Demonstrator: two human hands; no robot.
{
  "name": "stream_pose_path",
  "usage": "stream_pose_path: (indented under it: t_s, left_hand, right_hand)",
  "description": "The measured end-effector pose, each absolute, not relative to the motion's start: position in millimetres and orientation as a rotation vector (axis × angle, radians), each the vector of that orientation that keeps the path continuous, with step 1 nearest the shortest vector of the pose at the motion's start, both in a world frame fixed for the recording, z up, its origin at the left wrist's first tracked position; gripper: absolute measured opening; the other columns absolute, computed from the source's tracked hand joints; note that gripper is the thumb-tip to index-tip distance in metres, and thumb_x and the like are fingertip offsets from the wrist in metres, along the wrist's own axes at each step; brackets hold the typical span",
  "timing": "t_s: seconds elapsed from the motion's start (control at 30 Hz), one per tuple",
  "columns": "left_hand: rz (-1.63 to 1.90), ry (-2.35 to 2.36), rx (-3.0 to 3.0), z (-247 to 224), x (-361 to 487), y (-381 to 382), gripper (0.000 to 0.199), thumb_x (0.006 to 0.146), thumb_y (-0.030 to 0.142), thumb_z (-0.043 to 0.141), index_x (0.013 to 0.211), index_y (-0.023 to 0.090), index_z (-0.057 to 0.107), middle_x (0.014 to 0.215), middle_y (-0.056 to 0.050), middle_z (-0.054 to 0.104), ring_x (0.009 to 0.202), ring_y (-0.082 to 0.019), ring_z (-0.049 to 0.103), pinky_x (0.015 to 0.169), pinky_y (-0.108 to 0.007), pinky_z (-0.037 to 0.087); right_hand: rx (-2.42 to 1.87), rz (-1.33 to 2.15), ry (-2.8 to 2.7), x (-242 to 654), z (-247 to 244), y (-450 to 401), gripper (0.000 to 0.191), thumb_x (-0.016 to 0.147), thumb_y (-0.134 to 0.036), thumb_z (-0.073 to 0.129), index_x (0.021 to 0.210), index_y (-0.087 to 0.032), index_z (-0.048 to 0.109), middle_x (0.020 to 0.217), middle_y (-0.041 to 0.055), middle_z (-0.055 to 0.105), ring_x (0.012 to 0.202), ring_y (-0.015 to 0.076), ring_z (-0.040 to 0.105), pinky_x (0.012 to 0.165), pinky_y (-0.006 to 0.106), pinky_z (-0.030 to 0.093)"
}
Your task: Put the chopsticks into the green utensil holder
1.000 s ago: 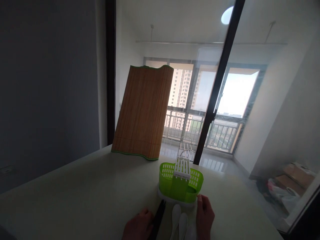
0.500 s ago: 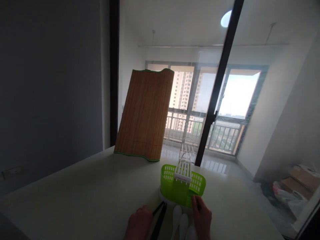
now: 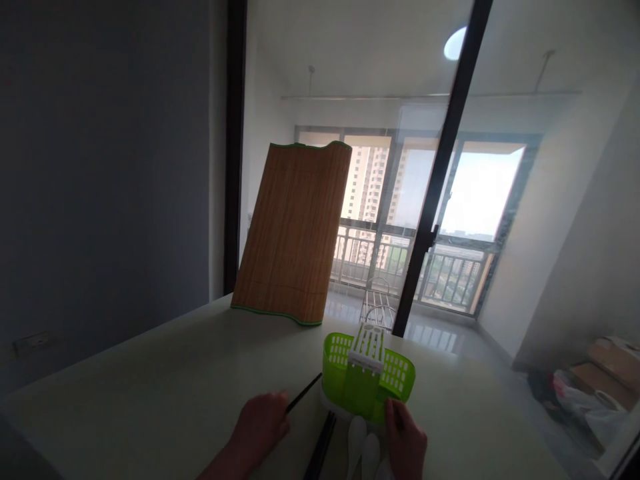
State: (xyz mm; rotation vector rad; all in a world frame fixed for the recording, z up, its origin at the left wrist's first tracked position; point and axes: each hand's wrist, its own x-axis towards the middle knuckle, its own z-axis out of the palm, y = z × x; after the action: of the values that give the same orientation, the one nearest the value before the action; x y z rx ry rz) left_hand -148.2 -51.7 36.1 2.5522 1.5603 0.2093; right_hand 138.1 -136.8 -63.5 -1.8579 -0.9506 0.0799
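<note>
My left hand [image 3: 264,421] is closed around a dark chopstick [image 3: 306,391], whose tip points up toward the left side of a green utensil basket [image 3: 363,390]. My right hand [image 3: 404,433] grips the basket's front right edge with bent fingers. The basket has slotted walls and a white slotted holder [image 3: 369,348] across its middle. Between my hands, more dark chopsticks [image 3: 323,441] lie on the table in front of the basket. Beside them are several white spoons [image 3: 357,437], partly cut off by the lower frame edge.
A pale table [image 3: 165,387] carries everything. On its far side a bamboo mat [image 3: 293,233] with green edging stands upright. Behind it is a glass sliding door with a dark frame [image 3: 435,200]. Cardboard boxes [image 3: 613,363] and plastic bags lie on the floor at right.
My left hand has moved left, drawing one chopstick away from the others on the table. My right hand stays at the basket. The view has shifted slightly.
</note>
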Motion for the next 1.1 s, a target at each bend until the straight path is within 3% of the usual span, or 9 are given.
stream_pose_path:
  t_s: [0.17, 0.47, 0.67, 0.83, 1.1]
  left_hand:
    - [0.606, 1.364, 2.412, 79.5, -156.1, -48.5, 0.029, 0.076, 0.021, 0.046, 0.094, 0.021, 0.068, 0.082, -0.002, 0.072, 0.076, -0.018, 0.066, 0.069, -0.026, 0.045]
    - [0.836, 1.029, 2.046, 65.9, -158.1, -40.6, 0.034, 0.081, 0.038, 0.048, 0.097, 0.016, 0.069, 0.076, -0.001, 0.067, 0.064, -0.016, 0.063, 0.06, -0.024, 0.05]
    - [0.768, 1.145, 2.227, 87.2, -160.4, -38.6, 0.028, 0.079, 0.038, 0.056, 0.092, 0.021, 0.075, 0.086, -0.002, 0.073, 0.081, -0.018, 0.067, 0.072, -0.025, 0.048]
    - [0.717, 1.204, 2.269, 82.7, -157.6, -36.2, 0.027, 0.079, 0.04, 0.059, 0.092, 0.024, 0.076, 0.086, 0.0, 0.076, 0.08, -0.019, 0.069, 0.073, -0.025, 0.047]
    - [1.189, 1.04, 2.134, 154.8, -129.1, -22.0, 0.029, 0.08, 0.042, 0.06, 0.096, 0.022, 0.073, 0.088, 0.0, 0.077, 0.078, -0.019, 0.07, 0.075, -0.027, 0.05]
  right_hand:
    - [-1.847, 0.103, -0.947, 137.9, -64.3, -138.8, 0.072, 0.076, -0.08, 0.035, 0.088, -0.019, 0.071, 0.069, 0.0066, 0.071, 0.064, 0.0233, 0.065, 0.063, 0.031, 0.04]
    - [-1.857, -0.007, -0.931, 127.9, -57.2, -139.0, 0.077, 0.078, -0.083, 0.029, 0.086, -0.019, 0.07, 0.068, 0.0063, 0.07, 0.065, 0.0255, 0.065, 0.063, 0.032, 0.039]
    - [-1.869, 0.033, -0.918, 132.3, -61.3, -136.5, 0.081, 0.074, -0.087, 0.029, 0.086, -0.019, 0.071, 0.071, 0.0084, 0.072, 0.068, 0.028, 0.067, 0.062, 0.033, 0.041]
    - [-1.868, -0.051, -0.907, 132.7, -66.6, -134.1, 0.078, 0.076, -0.085, 0.028, 0.083, -0.019, 0.07, 0.07, 0.0082, 0.072, 0.065, 0.0267, 0.065, 0.06, 0.033, 0.039]
    - [-1.82, -0.057, -0.799, 134.0, -65.2, -131.8, 0.08, 0.07, -0.089, 0.032, 0.078, -0.018, 0.069, 0.06, 0.006, 0.066, 0.058, 0.0242, 0.061, 0.057, 0.033, 0.04]
